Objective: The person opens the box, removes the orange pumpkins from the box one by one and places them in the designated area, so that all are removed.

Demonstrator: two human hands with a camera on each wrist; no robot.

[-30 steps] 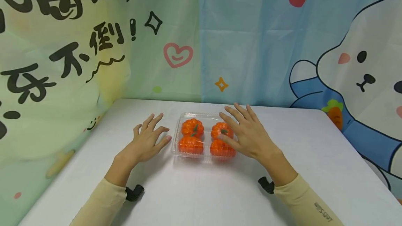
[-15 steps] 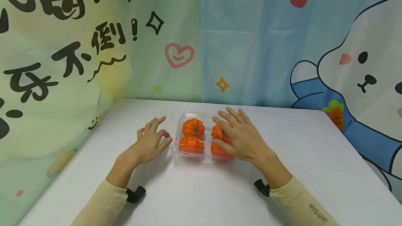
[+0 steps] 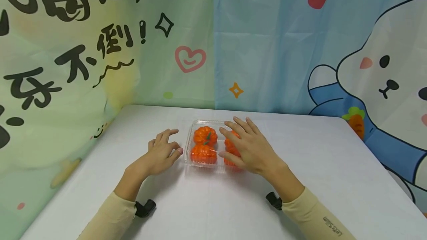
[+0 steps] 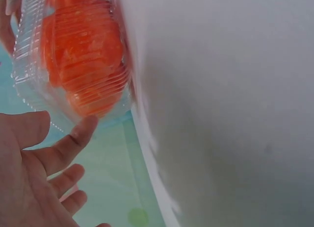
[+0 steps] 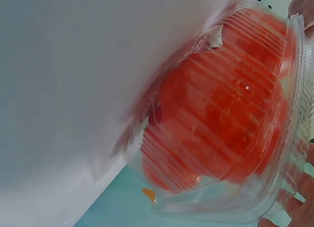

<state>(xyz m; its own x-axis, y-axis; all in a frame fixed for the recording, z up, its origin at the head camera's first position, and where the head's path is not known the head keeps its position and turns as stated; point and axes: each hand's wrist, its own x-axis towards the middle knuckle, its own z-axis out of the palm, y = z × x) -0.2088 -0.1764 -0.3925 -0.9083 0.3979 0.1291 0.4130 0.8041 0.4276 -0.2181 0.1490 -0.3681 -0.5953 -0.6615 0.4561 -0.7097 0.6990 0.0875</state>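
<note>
A clear plastic clamshell box (image 3: pixel 208 122) sits on the white table, holding several small orange pumpkins (image 3: pixel 203 154) with green stems. My right hand (image 3: pixel 251 149) spreads over the box's right half, fingers extended, covering part of the pumpkins there. To the left, my left hand (image 3: pixel 161 155) has loosely bent fingers, its thumb tip right by the box's left edge. In the left wrist view the index fingertip (image 4: pixel 90 124) overlaps the box's lower corner. Ribbed plastic walls (image 5: pixel 230 99) fill the right wrist view, with right fingers (image 5: pixel 305 185) along the lid side.
The white table (image 3: pixel 207 206) extends around the box on all sides. Behind it hangs a printed curtain (image 3: pixel 260 40) with a cartoon bear, hearts and lettering. Black wrist cameras (image 3: pixel 145 208) are strapped at both cuffs.
My right hand has moved left and slightly nearer over the box, covering more of the right-hand pumpkins. The left fingers have bent more and lowered a little. The box has stayed in place.
</note>
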